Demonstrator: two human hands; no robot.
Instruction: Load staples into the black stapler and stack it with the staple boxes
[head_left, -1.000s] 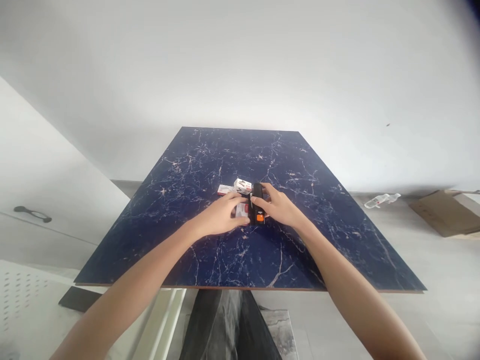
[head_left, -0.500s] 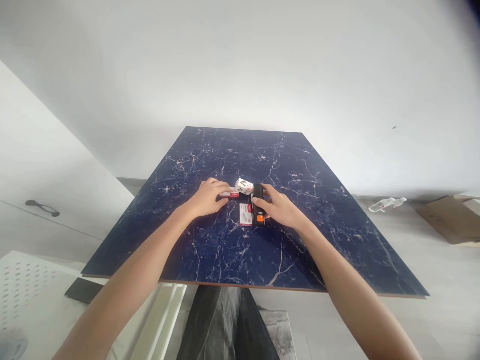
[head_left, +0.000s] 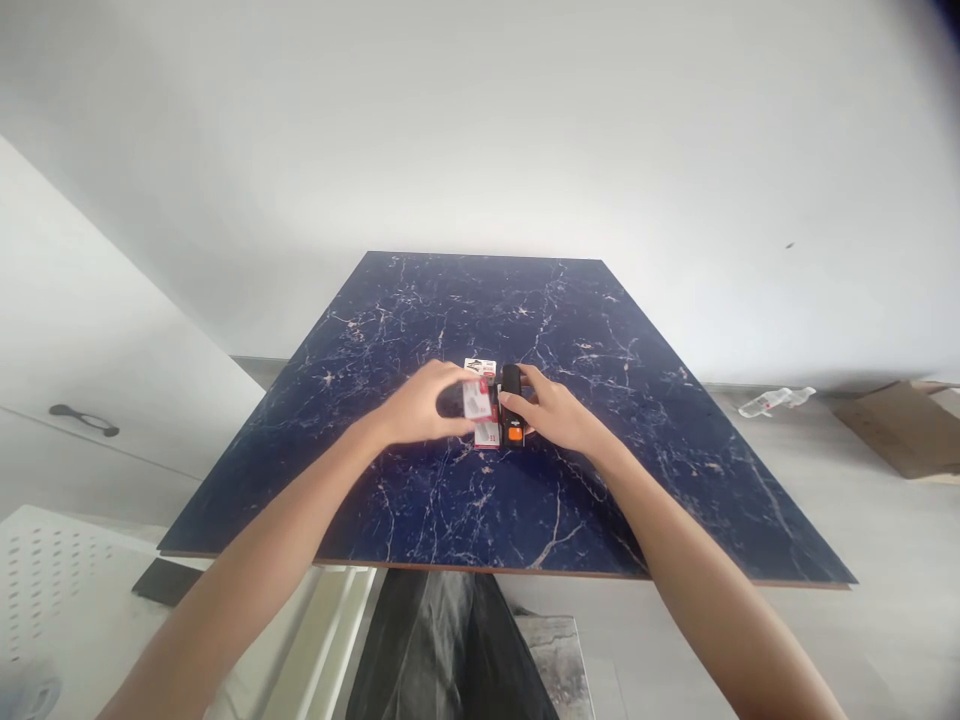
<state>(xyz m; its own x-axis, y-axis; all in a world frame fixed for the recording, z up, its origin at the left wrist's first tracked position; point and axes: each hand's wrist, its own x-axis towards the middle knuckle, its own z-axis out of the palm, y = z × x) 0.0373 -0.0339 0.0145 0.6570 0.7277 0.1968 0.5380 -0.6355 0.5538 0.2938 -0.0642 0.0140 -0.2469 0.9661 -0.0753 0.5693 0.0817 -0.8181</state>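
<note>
My left hand [head_left: 422, 405] holds a small white-and-red box [head_left: 475, 399] at its fingertips, close beside a black stapler with an orange part [head_left: 512, 405]. My right hand [head_left: 553, 412] grips that stapler with the thumb and fingers around it. Just below the held box, a white-and-red carton [head_left: 487, 434] lies on the table next to the stapler. Another white box [head_left: 480, 367] sits just behind them, partly hidden by the held box. All of this rests on a dark blue marble-patterned tabletop [head_left: 525, 320].
On the floor at right lie a clear plastic bottle [head_left: 766, 402] and a flattened cardboard piece [head_left: 896, 430]. A white cabinet with a dark handle [head_left: 84, 420] stands at left, near a perforated white panel [head_left: 45, 590]. My dark-trousered legs [head_left: 446, 650] show below the table.
My left hand has moved right and now holds the small box beside the stapler. That box no longer lies at the left of the group. My right hand stays on the stapler.
</note>
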